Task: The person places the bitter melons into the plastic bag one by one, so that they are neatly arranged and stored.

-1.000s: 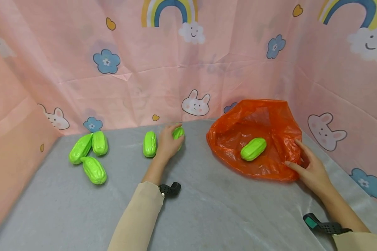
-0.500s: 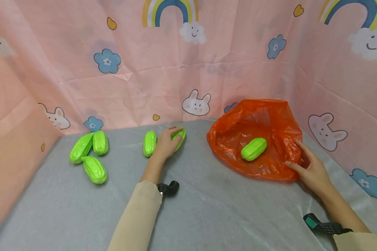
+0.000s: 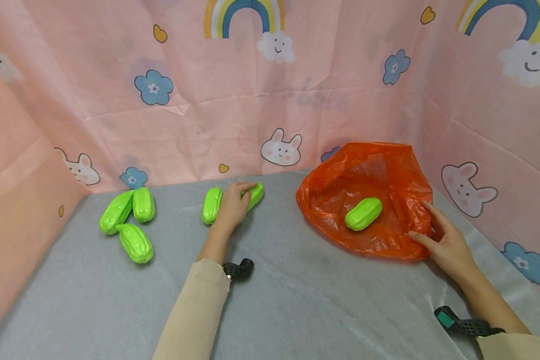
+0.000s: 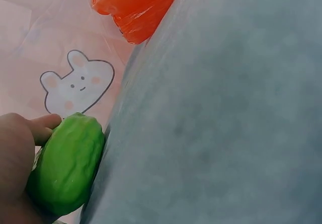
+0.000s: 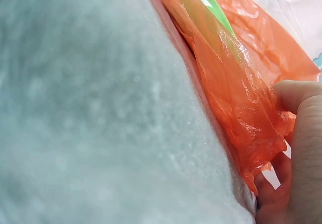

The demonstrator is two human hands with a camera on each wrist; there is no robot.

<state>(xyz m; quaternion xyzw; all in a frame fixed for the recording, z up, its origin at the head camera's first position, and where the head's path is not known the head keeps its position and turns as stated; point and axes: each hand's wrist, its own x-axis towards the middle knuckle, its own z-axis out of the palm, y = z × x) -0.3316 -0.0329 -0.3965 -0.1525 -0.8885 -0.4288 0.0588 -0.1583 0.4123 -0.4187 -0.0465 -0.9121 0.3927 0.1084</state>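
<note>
Leftmost, three green gourds (image 3: 128, 222) are lying in a cluster at the far left of the grey table (image 3: 297, 300). The left hand (image 3: 231, 205) is curling its fingers round a bumpy, glossy green gourd (image 3: 254, 195). The right hand (image 3: 445, 240) is pinching the orange bag (image 3: 387, 170), its fingers (image 5: 297, 95) pressing the crinkled rim.

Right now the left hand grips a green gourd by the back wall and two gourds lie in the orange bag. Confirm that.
Not quite. Only one gourd lies in the orange bag, as the head view shows. The rest holds: the left hand has its grip on a green gourd by the back wall.
</note>
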